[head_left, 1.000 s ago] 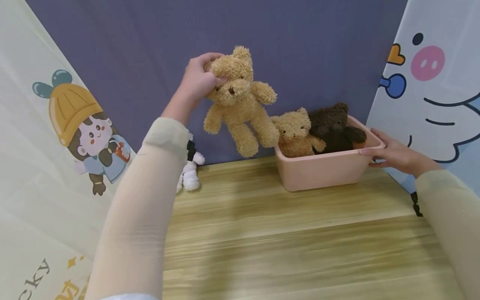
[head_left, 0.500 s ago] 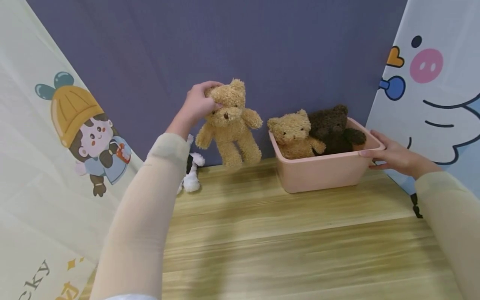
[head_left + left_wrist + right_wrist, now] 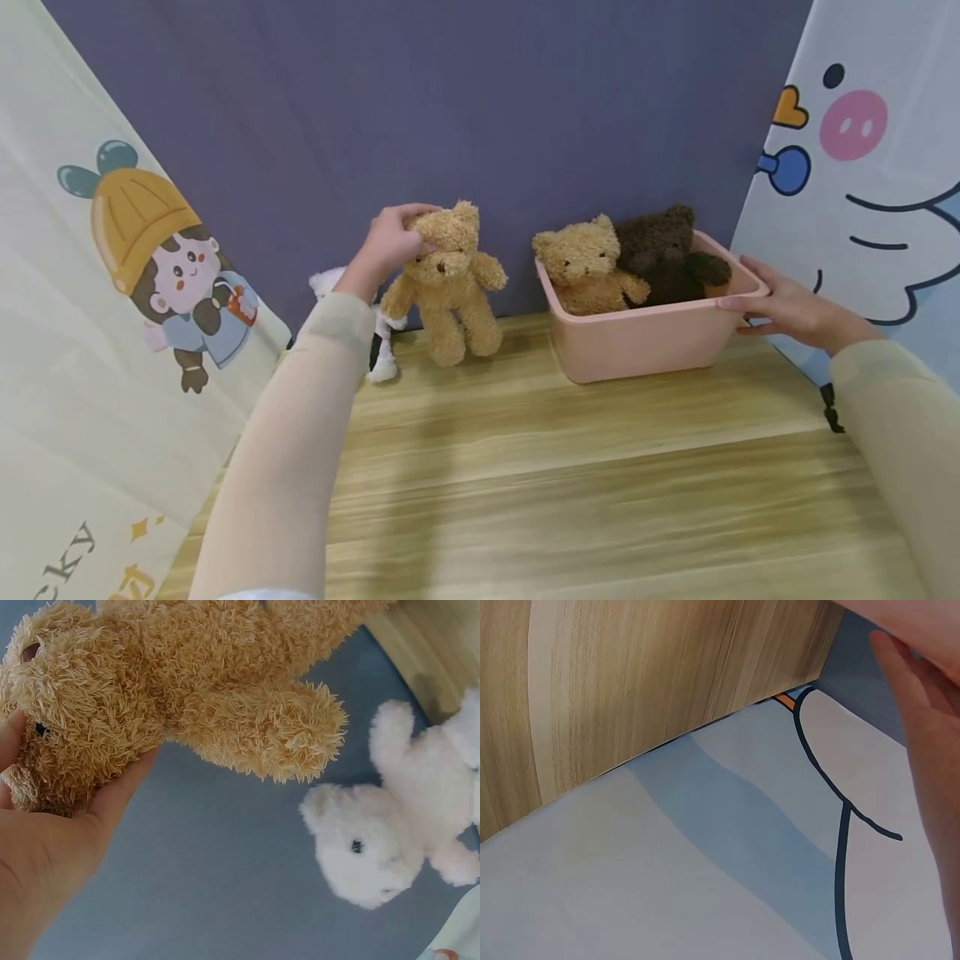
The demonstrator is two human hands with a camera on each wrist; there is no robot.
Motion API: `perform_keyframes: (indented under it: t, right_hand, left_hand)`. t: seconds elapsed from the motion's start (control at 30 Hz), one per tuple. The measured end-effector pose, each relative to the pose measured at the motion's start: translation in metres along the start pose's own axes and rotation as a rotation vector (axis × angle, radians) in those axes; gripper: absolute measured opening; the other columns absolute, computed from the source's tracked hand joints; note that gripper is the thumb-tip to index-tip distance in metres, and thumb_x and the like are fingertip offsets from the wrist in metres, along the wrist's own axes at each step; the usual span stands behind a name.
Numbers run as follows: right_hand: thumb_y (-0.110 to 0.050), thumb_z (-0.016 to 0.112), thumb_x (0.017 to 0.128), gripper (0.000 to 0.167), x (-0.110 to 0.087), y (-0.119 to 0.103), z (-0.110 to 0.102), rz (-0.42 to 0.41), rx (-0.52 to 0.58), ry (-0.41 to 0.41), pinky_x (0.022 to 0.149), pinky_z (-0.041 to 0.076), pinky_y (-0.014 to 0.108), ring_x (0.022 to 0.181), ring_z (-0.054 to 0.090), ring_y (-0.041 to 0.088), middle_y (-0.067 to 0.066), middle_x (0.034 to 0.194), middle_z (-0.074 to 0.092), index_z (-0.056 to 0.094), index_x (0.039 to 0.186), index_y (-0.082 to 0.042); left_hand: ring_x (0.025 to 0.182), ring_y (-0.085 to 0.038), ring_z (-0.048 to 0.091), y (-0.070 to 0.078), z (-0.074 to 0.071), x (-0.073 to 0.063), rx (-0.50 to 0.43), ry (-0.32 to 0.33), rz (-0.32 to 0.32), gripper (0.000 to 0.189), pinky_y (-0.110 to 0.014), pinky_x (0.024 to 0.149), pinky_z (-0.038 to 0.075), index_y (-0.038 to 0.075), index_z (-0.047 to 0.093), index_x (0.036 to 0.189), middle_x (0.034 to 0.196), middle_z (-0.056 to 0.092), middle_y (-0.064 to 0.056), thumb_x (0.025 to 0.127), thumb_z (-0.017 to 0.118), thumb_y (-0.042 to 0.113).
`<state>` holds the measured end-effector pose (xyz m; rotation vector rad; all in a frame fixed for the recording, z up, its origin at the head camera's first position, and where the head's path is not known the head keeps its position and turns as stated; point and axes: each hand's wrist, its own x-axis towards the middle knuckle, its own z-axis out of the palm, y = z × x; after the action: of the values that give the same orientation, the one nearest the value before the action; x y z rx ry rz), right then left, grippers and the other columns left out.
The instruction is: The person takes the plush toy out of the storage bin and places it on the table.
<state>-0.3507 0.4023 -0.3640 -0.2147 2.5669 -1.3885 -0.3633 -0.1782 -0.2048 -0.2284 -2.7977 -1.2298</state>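
Observation:
My left hand [image 3: 393, 246] grips a light-brown teddy bear [image 3: 456, 292] by the side of its head. The bear hangs upright, its feet close to the tabletop; whether they touch, I cannot tell. Beside it, partly hidden by my forearm, is a white plush toy with black patches [image 3: 384, 360]; its white head [image 3: 367, 844] shows in the left wrist view. My right hand [image 3: 795, 308] holds the right end of a pink bin [image 3: 645, 346] by the rim. Inside the bin sit a tan teddy bear [image 3: 581, 262] and a dark-brown teddy bear [image 3: 660, 250].
A wood-grain table [image 3: 600, 492] spreads out in front. Behind it rises a blue-grey wall panel [image 3: 525, 108], with a cartoon-printed sheet [image 3: 90, 292] on the left and another printed sheet [image 3: 900, 200] on the right. A small black strap [image 3: 831, 408] lies at the right edge.
The left hand has lowered the light-brown teddy bear and carried it a little to the left, away from the bin. The right hand and the bin have stayed in place.

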Motion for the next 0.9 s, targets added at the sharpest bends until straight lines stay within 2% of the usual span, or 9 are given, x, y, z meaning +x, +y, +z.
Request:
perform_keyframes:
  t: [0.1, 0.2, 0.23, 0.27, 0.37, 0.43, 0.53, 0.6, 0.9]
  right_hand:
    - [-0.045, 0.059, 0.108, 0.11, 0.0, -0.001, 0.0, -0.003, 0.002, -0.002, 0.106, 0.05, 0.071, 0.151, 0.025, 0.064, 0.041, 0.171, -0.004, -0.033, 0.164, -0.022]
    - [-0.044, 0.058, 0.108, 0.109, 0.0, -0.001, 0.0, -0.006, 0.005, -0.005, 0.106, 0.052, 0.07, 0.151, 0.026, 0.063, 0.041, 0.171, -0.002, -0.033, 0.164, -0.023]
    - [-0.044, 0.058, 0.108, 0.109, 0.0, -0.001, 0.0, -0.007, 0.007, -0.006, 0.106, 0.052, 0.069, 0.151, 0.026, 0.062, 0.041, 0.171, -0.002, -0.033, 0.164, -0.023]
    - [-0.044, 0.058, 0.108, 0.109, 0.0, -0.001, 0.0, -0.008, 0.005, -0.006, 0.106, 0.053, 0.068, 0.151, 0.027, 0.062, 0.041, 0.171, -0.001, -0.032, 0.164, -0.023]
    - [-0.044, 0.058, 0.108, 0.109, 0.0, -0.001, 0.001, -0.004, 0.005, -0.003, 0.105, 0.054, 0.067, 0.151, 0.027, 0.062, 0.041, 0.171, -0.002, -0.032, 0.164, -0.022]
    - [-0.045, 0.058, 0.108, 0.109, 0.0, -0.001, 0.001, -0.001, 0.003, -0.002, 0.105, 0.053, 0.068, 0.151, 0.027, 0.062, 0.04, 0.172, -0.003, -0.032, 0.164, -0.023]
    - [-0.045, 0.058, 0.108, 0.109, 0.0, 0.0, 0.0, 0.0, 0.001, -0.004, 0.106, 0.052, 0.069, 0.152, 0.026, 0.062, 0.04, 0.172, -0.006, -0.032, 0.164, -0.023]
    - [-0.044, 0.058, 0.108, 0.108, 0.0, 0.0, 0.0, -0.002, -0.003, -0.005, 0.105, 0.052, 0.069, 0.152, 0.026, 0.062, 0.04, 0.172, -0.005, -0.033, 0.164, -0.024]
    - [-0.044, 0.058, 0.108, 0.108, 0.0, 0.001, 0.0, -0.002, 0.001, -0.004, 0.105, 0.054, 0.068, 0.152, 0.025, 0.061, 0.04, 0.172, -0.001, -0.032, 0.164, -0.024]
  left_hand:
    - [0.123, -0.02, 0.048, -0.007, 0.004, 0.0, 0.013, -0.01, -0.009, 0.063, -0.036, 0.076, 0.047, 0.031, 0.055, 0.157, 0.174, 0.035, -0.002, 0.102, 0.066, 0.003]
    - [0.118, -0.026, 0.053, -0.014, 0.007, 0.0, 0.017, -0.023, -0.011, 0.063, -0.037, 0.076, 0.047, 0.03, 0.056, 0.157, 0.173, 0.037, -0.005, 0.101, 0.065, 0.001]
    - [0.126, -0.026, 0.052, -0.016, 0.008, 0.0, 0.015, -0.029, -0.011, 0.063, -0.038, 0.078, 0.048, 0.029, 0.056, 0.156, 0.173, 0.038, -0.005, 0.101, 0.066, 0.001]
    - [0.124, -0.027, 0.053, -0.018, 0.009, 0.0, 0.014, -0.033, -0.009, 0.063, -0.038, 0.078, 0.048, 0.028, 0.056, 0.156, 0.172, 0.038, -0.006, 0.1, 0.066, 0.001]
    - [0.114, -0.026, 0.055, -0.024, 0.011, 0.002, 0.015, -0.043, -0.003, 0.063, -0.039, 0.077, 0.048, 0.027, 0.057, 0.156, 0.171, 0.04, -0.008, 0.1, 0.065, 0.0]
    - [0.093, -0.021, 0.053, -0.028, 0.011, 0.003, 0.03, -0.045, 0.001, 0.063, -0.038, 0.072, 0.046, 0.028, 0.057, 0.156, 0.172, 0.039, -0.007, 0.099, 0.064, -0.001]
    - [0.062, -0.015, 0.038, -0.033, 0.012, 0.004, 0.051, -0.049, 0.006, 0.064, -0.033, 0.062, 0.042, 0.03, 0.056, 0.156, 0.173, 0.036, -0.007, 0.1, 0.063, -0.001]
    - [0.052, -0.013, 0.026, -0.036, 0.013, 0.005, 0.062, -0.051, 0.011, 0.065, -0.031, 0.057, 0.037, 0.03, 0.055, 0.157, 0.174, 0.035, -0.007, 0.1, 0.062, -0.001]
    - [0.05, -0.011, 0.033, -0.042, 0.024, 0.007, 0.033, -0.088, 0.021, 0.07, -0.035, 0.063, 0.045, 0.029, 0.052, 0.158, 0.175, 0.033, -0.008, 0.098, 0.061, -0.007]
